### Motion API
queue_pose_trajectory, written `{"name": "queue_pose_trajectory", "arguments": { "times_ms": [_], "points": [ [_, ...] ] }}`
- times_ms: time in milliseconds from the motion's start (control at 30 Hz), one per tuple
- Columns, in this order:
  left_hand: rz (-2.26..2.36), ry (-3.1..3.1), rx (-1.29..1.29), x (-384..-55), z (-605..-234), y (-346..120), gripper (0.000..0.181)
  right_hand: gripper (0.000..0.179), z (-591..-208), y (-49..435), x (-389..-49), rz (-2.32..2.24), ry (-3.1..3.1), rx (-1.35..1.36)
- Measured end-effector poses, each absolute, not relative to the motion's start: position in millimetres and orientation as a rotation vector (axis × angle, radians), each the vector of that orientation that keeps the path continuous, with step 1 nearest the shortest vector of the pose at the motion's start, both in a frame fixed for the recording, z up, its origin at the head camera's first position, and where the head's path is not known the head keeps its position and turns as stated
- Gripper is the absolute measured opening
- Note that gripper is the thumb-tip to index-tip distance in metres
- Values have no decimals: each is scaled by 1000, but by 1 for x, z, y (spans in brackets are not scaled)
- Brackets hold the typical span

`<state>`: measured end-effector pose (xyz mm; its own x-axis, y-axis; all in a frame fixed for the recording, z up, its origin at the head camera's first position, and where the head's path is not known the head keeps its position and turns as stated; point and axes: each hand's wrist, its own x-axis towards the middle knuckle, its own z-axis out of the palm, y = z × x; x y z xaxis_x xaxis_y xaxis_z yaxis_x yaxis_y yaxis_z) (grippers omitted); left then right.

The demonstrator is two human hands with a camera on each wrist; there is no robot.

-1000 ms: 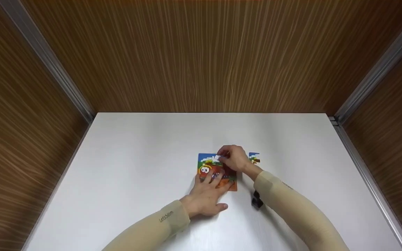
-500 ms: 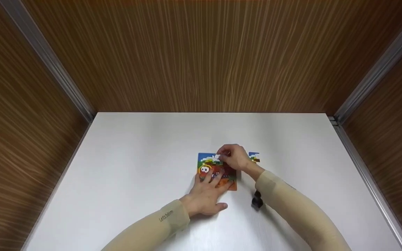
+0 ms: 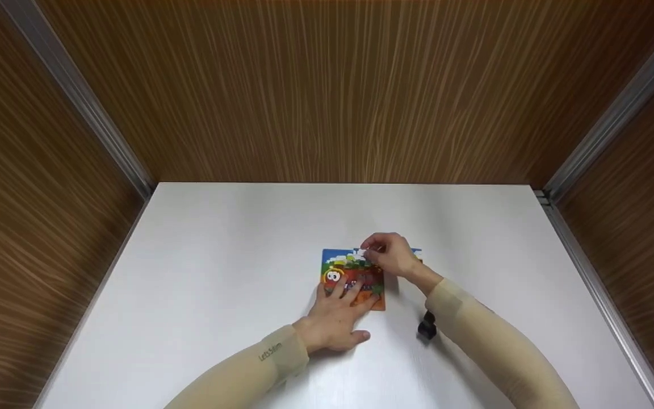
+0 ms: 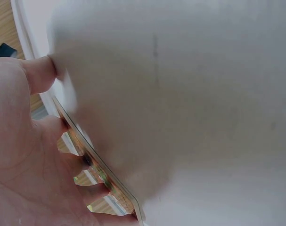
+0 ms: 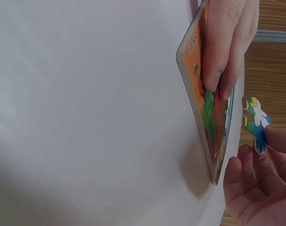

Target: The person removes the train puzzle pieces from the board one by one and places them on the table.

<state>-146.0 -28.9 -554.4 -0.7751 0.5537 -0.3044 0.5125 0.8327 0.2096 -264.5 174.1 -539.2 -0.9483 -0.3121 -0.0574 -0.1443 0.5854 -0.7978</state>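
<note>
Across one white table (image 3: 219,272) we count two hands, one puzzle board (image 3: 352,272) and two separate pieces. At the board's six o'clock, our left hand (image 3: 333,324) lies with its fingers apart, four resting on the board, its one thumb off it. At two o'clock, our right hand (image 3: 393,257) pinches one puzzle piece (image 5: 259,121) between thumb and fingers; whether it touches the board we cannot tell. Beyond that hand, also towards two, sits one loose piece (image 3: 417,251), partly hidden.
</note>
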Motion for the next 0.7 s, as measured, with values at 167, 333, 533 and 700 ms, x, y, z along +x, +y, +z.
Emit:
{"name": "queue_pose_trajectory", "arguments": {
  "times_ms": [167, 333, 533, 700],
  "points": [
    [157, 2662, 804, -146, -554, -29, 79, 15, -536, 184, -264, -1300, 2606, -343],
    [189, 2651, 801, -147, -554, -30, 79, 15, -535, 196, -263, -1291, 2603, -340],
    [220, 2647, 805, -146, -553, -31, 80, 15, -532, 211, -260, -1332, 2587, -317],
    [214, 2649, 809, -146, -552, -31, 79, 16, -531, 228, -258, -1362, 2591, -300]
  ]
}}
